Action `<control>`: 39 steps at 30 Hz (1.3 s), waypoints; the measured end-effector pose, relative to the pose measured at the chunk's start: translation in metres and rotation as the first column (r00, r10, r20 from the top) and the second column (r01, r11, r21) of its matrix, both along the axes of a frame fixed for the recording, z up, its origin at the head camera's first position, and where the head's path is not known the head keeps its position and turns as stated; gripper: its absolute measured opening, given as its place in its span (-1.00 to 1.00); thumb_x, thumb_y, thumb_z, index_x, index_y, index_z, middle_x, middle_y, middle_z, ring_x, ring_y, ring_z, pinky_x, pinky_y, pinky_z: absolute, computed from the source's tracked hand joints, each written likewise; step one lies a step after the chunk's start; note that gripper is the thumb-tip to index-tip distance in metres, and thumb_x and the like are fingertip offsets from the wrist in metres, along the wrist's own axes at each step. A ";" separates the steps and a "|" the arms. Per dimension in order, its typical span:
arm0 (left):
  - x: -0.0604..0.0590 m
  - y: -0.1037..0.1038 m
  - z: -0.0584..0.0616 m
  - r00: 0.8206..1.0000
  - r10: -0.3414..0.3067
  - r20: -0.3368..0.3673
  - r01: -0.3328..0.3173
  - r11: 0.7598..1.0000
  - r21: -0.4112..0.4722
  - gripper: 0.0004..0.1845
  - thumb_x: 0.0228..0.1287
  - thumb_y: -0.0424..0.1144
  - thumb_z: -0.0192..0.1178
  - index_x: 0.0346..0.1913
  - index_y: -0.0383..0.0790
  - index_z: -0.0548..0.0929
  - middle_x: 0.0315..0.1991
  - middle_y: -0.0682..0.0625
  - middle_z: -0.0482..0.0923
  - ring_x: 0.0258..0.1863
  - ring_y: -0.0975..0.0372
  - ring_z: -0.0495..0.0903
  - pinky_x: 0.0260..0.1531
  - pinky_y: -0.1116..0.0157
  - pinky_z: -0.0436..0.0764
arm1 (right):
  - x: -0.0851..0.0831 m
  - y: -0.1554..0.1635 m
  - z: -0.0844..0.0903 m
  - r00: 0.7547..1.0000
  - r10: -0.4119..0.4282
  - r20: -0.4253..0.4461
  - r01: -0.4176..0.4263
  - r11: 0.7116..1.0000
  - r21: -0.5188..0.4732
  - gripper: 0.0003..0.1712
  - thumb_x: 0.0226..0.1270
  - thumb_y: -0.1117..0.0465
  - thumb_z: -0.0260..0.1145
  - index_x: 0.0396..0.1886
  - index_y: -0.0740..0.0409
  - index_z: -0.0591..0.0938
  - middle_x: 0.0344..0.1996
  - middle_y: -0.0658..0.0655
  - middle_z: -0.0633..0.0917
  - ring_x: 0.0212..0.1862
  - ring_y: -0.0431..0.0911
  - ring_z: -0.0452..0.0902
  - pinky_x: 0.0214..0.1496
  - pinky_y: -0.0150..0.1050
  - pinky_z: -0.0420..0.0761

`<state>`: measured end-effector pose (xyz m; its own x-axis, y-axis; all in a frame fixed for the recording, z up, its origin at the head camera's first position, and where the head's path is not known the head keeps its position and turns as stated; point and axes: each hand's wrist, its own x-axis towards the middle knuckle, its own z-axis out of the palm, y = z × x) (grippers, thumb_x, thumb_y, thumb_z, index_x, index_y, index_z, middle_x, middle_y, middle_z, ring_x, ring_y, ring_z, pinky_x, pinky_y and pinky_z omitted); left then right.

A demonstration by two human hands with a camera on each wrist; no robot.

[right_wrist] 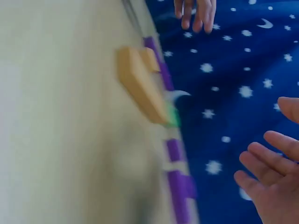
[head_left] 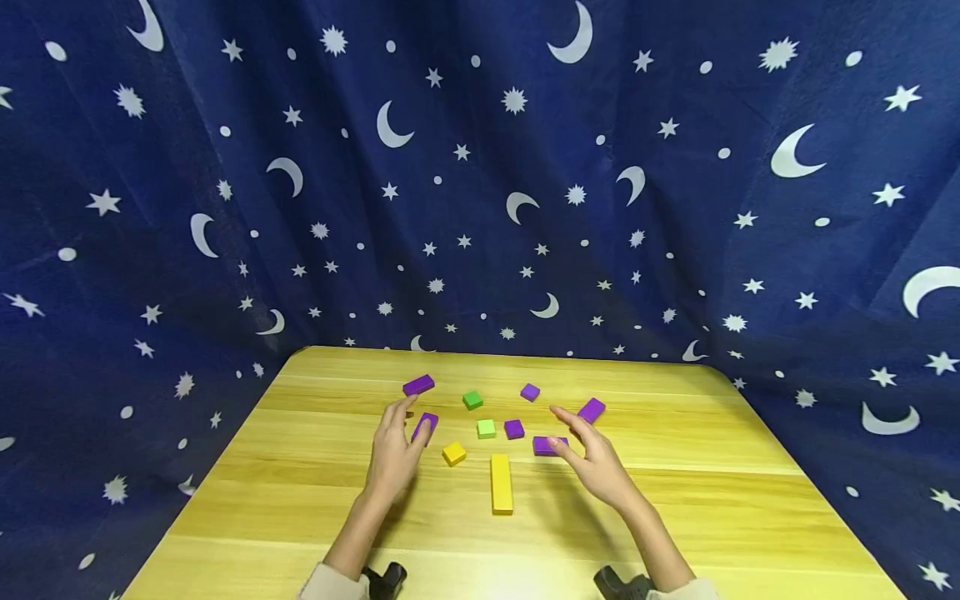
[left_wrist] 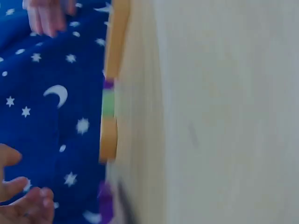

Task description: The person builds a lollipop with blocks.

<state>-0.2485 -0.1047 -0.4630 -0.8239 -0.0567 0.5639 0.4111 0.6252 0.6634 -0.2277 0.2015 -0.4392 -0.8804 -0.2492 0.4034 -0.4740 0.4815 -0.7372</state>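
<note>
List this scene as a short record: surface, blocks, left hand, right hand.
surface: wooden table, starry blue cloth behind
blocks: long yellow block, small yellow cube, two green cubes, several purple blocks
left hand: open, fingers over a purple block
right hand: open, above another purple block, grip not visible

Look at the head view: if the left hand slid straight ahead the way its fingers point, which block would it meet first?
Probably the purple block right at the fingertips of the left hand; another purple block lies farther along. Whether they already touch is unclear.
</note>
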 end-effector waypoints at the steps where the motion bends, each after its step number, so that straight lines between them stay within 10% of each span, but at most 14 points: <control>1: 0.000 0.004 -0.007 1.000 -0.021 0.007 0.021 1.000 0.017 -0.54 0.23 -0.27 0.20 0.15 -0.41 0.44 0.03 -0.24 0.43 -0.10 -0.03 0.52 -0.16 0.13 0.57 | 0.000 -0.004 -0.007 0.999 0.029 0.038 -0.027 0.998 -0.056 -0.46 0.35 0.14 0.17 0.26 0.27 0.36 0.21 0.26 0.41 0.23 0.16 0.29 0.23 0.01 0.29; 8: 0.000 0.019 -0.051 0.989 -0.131 0.067 0.127 0.990 0.064 -0.59 0.17 -0.34 0.25 0.07 -0.48 0.50 -0.05 -0.24 0.48 -0.15 -0.03 0.54 -0.18 0.16 0.58 | -0.004 -0.029 -0.052 0.972 0.132 0.194 -0.045 0.917 -0.396 -0.52 0.33 0.38 0.13 0.20 0.50 0.34 0.13 0.45 0.41 0.19 0.26 0.31 0.15 -0.37 0.37; 17: -0.005 0.025 -0.070 0.995 -0.082 0.065 0.082 0.997 -0.009 -0.61 0.09 -0.31 0.32 -0.03 -0.45 0.58 -0.15 -0.17 0.55 -0.19 0.07 0.55 -0.18 0.17 0.57 | -0.011 -0.048 -0.077 0.967 0.156 0.202 -0.056 0.903 -0.426 -0.46 0.29 0.36 0.19 0.21 0.51 0.32 0.12 0.47 0.42 0.18 0.27 0.32 0.16 -0.25 0.38; 30: -0.009 0.024 -0.078 0.994 -0.056 0.097 0.062 0.997 -0.050 -0.64 0.03 -0.25 0.38 -0.10 -0.33 0.62 -0.22 -0.03 0.53 -0.22 0.13 0.48 -0.23 0.20 0.53 | -0.009 -0.059 -0.083 0.990 0.046 0.134 -0.031 0.994 -0.108 -0.43 0.22 0.25 0.30 0.22 0.29 0.41 0.16 0.24 0.47 0.23 0.09 0.31 0.23 -0.11 0.30; 39: -0.010 0.024 -0.080 0.994 -0.068 0.084 0.071 0.997 -0.043 -0.68 0.02 -0.28 0.38 -0.12 -0.29 0.64 -0.27 0.00 0.54 -0.27 0.17 0.48 -0.27 0.24 0.52 | -0.005 -0.059 -0.086 0.999 0.009 0.038 -0.011 0.998 0.057 -0.47 0.25 0.14 0.28 0.18 0.27 0.47 0.14 0.17 0.50 0.22 0.04 0.34 0.22 -0.03 0.31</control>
